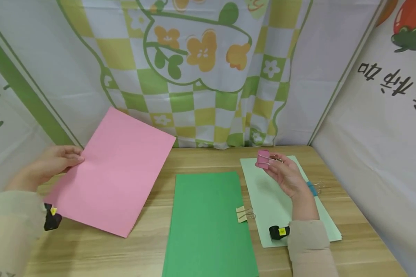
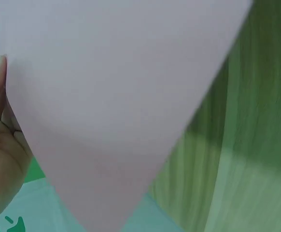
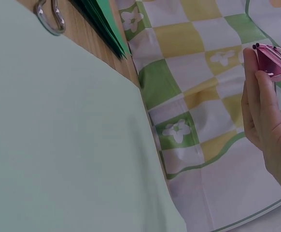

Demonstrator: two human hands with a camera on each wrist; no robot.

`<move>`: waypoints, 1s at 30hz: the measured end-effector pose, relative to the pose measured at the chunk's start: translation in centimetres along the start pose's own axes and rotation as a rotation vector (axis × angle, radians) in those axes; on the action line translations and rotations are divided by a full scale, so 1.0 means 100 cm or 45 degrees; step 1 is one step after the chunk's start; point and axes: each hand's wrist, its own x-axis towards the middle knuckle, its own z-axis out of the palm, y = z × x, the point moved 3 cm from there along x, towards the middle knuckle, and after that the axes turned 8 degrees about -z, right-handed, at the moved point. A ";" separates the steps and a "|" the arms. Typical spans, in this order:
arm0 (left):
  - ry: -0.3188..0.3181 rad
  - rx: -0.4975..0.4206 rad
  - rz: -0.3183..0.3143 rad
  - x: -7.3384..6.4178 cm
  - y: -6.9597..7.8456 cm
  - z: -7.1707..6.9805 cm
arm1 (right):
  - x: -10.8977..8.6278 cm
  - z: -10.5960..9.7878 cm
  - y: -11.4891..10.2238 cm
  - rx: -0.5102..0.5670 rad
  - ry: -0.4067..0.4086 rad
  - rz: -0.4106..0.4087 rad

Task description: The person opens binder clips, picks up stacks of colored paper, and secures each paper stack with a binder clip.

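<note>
My left hand [image 1: 60,161] pinches the left edge of a pink paper sheet or stack [image 1: 118,173], held tilted above the table. In the left wrist view the pink paper [image 2: 116,96] fills most of the picture, with the thumb on its edge. At the right, my right hand [image 1: 286,173] holds a pink binder clip [image 1: 263,159] between thumb and fingers, above a pale green paper stack [image 1: 267,207]. The right wrist view shows the same binder clip [image 3: 271,63] at the fingertips.
A green paper stack [image 1: 208,227] lies mid-table, with a pale yellow binder clip [image 1: 242,214] on its right edge. A blue binder clip [image 1: 312,188] grips the pale green stack's right edge. Behind the wooden table [image 1: 149,246] hangs a checked curtain [image 1: 201,104].
</note>
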 end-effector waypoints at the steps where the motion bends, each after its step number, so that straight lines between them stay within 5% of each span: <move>1: -0.004 -0.020 -0.006 0.000 0.000 0.002 | 0.000 0.000 0.000 -0.001 0.003 0.000; 17: -0.082 -0.394 -0.002 0.008 0.028 0.065 | -0.003 0.003 -0.001 0.011 -0.027 -0.021; 25: -0.031 -0.412 -0.005 0.004 0.047 0.088 | -0.003 0.010 -0.004 -0.161 -0.026 -0.028; 30: 0.009 -0.412 0.009 0.001 0.054 0.086 | -0.002 0.014 -0.003 -0.142 -0.008 -0.035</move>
